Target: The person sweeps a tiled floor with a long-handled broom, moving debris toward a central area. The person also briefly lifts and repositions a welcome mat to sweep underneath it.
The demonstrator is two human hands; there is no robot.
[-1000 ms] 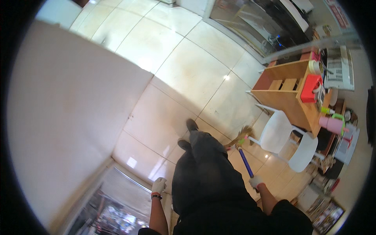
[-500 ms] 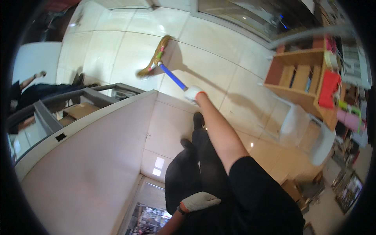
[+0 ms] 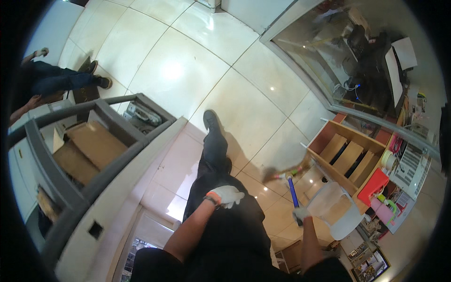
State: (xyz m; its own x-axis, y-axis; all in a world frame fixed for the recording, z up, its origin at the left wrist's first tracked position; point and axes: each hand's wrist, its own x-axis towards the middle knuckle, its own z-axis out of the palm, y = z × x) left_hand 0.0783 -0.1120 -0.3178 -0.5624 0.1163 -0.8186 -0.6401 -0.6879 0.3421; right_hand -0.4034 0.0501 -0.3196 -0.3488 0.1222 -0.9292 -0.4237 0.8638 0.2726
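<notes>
A broom with a blue handle [image 3: 292,190] is gripped near the end of its handle by my right hand [image 3: 302,213], which wears a white knitted glove. Its brown, blurred bristle head [image 3: 275,175] lies low over the floor tiles, to the right of my legs, close to the white chair [image 3: 331,207]. My left hand [image 3: 226,195], in a similar glove with an orange cuff, hangs in front of my dark trousers with its fingers loosely bent and nothing in it. One of my feet [image 3: 211,120] is stepped forward on the tiles.
A wooden shelf unit [image 3: 350,152] with a red item [image 3: 373,184] stands at the right. Behind it is a glass partition [image 3: 319,51]. At the left, a grey-framed cart [image 3: 56,164] holds cardboard [image 3: 97,144] beside a pale panel. Another person's legs [image 3: 63,77] show at far left.
My right hand has swung the broom from ahead of me round to the right, near the chair. The view has shifted with a step forward. My left hand has risen in the picture.
</notes>
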